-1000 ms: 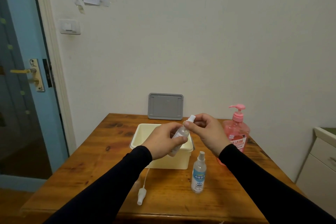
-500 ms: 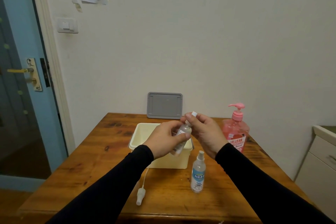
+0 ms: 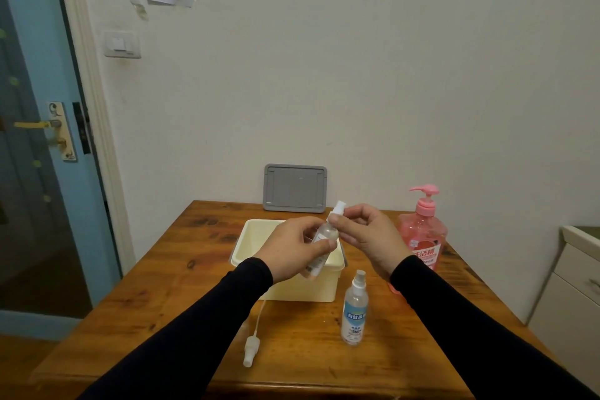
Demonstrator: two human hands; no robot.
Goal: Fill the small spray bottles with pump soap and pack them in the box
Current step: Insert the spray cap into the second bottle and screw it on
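A loose spray head point(image 3: 250, 350) with its dip tube is lying on the bench point(image 3: 168, 276) at the near left, out of the way. Just right of it, the person's left hand point(image 3: 289, 250) is wrapping its curled fingers round the body of a small clear spray bottle point(image 3: 321, 238), holding it tilted above the open cream box point(image 3: 256, 237). Next, the right hand point(image 3: 367, 237) is pinching the bottle's neck just under the white spray top point(image 3: 338, 207) between thumb and fingertips; whether it is loosening or tightening that top is not clear. Either way, the step is probably going best if the left hand is keeping the body firm and closer to upright while only the right hand is turning, so nothing spills into the box. Below, a second spray bottle point(image 3: 355, 312) with a blue label is standing upright on the bench, near the box's front right corner. Furthest right, the pink pump soap bottle point(image 3: 422, 230) is waiting beside the box, within easy reach of the right hand. The grey lid point(image 3: 294, 187) is leaning against the wall behind the box.
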